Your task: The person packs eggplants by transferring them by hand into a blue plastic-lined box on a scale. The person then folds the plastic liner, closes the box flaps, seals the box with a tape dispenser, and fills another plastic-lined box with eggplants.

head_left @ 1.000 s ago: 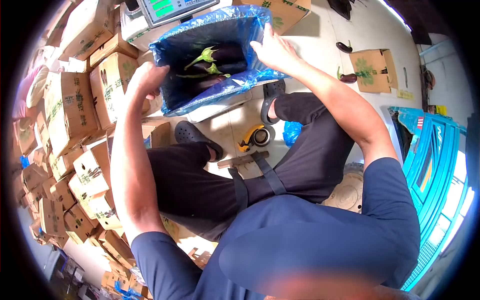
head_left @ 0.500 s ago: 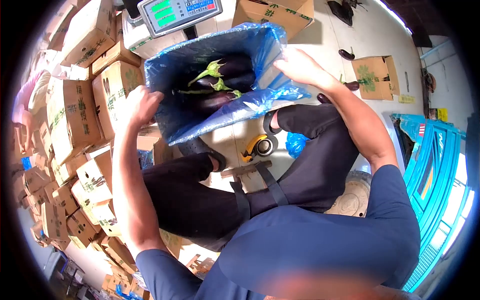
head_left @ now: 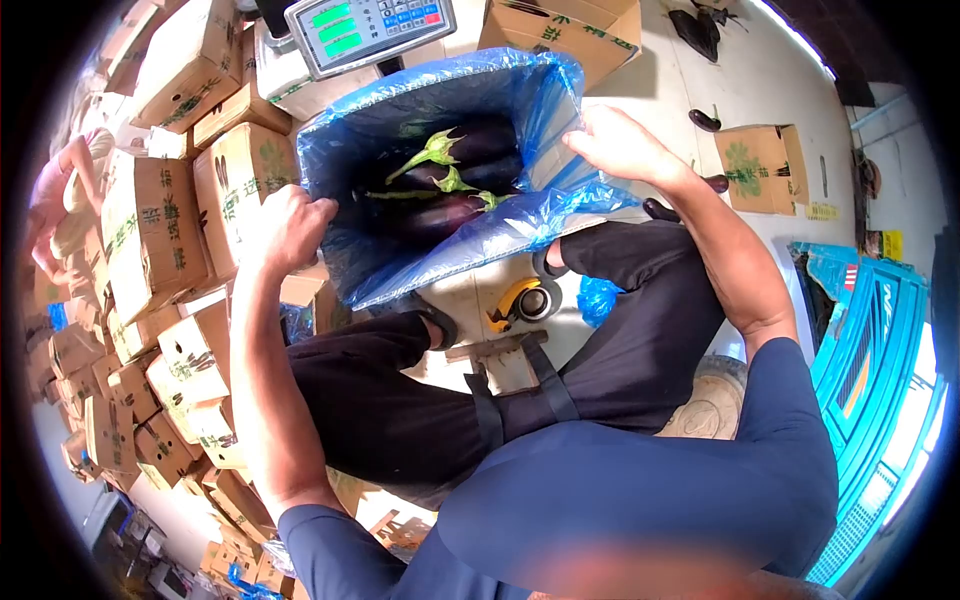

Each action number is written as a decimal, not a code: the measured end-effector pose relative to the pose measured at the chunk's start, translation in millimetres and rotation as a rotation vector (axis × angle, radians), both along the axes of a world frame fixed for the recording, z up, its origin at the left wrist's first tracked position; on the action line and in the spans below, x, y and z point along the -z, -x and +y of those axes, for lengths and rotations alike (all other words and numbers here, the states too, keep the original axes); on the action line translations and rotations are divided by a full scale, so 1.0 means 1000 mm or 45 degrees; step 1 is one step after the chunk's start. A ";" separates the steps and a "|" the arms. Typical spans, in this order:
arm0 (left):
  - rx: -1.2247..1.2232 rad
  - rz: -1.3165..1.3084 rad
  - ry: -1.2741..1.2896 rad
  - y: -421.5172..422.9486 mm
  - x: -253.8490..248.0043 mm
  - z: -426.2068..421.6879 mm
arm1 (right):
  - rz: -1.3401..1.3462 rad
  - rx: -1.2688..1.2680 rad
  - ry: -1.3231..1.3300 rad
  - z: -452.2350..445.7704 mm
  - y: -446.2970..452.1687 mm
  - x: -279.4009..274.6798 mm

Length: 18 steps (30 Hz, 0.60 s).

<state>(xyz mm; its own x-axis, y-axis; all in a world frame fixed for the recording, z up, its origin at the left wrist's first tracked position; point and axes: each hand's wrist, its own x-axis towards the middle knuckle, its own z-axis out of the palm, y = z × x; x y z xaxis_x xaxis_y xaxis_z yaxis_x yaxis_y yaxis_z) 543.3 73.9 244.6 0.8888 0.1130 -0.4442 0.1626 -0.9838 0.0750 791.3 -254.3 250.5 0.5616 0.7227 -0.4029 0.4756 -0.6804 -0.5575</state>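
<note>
A box lined with a blue plastic bag [head_left: 400,290] is in front of my knees. At least three dark purple eggplants [head_left: 430,217] with green stems lie inside it. My left hand [head_left: 295,230] is closed at the left rim, gripping the liner's edge. At the right rim my right hand [head_left: 620,145] has its fingers pinched on the blue plastic, which stands up in a loose flap there. The box's own walls are mostly hidden under the plastic.
A scale display [head_left: 370,32] stands behind the box. Stacked cartons [head_left: 150,225] fill the left, where another person [head_left: 65,200] bends. A yellow tape dispenser [head_left: 510,300] lies between my feet. An open carton [head_left: 565,35], a flattened carton [head_left: 760,170] and loose eggplants [head_left: 704,120] lie beyond.
The view has shifted slightly, so the box and surroundings sit a little lower and to the right. Both hands stay at the rims of the lined box; the eggplants look unchanged.
</note>
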 end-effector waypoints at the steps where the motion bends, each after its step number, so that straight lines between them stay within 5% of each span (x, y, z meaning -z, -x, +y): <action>1: 0.074 -0.056 -0.038 0.004 0.008 0.005 | 0.001 -0.015 0.017 0.001 0.000 -0.001; 7: 0.058 -0.017 0.022 0.003 0.010 0.009 | -0.116 -0.121 -0.169 -0.002 -0.002 0.007; 11: 0.325 -0.323 -0.146 0.013 0.024 0.017 | -0.070 -0.099 -0.109 0.001 -0.002 0.008; 18: 0.069 0.020 0.009 0.004 0.015 0.015 | -0.031 -0.077 0.018 0.007 -0.001 0.006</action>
<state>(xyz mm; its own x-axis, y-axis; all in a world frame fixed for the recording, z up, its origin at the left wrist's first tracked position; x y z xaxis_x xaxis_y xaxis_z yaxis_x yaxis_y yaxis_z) 539.8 89.2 229.2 0.8863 0.0622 -0.4589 0.1106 -0.9907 0.0794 792.0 -247.6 244.2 0.5269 0.7500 -0.4000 0.5291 -0.6577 -0.5362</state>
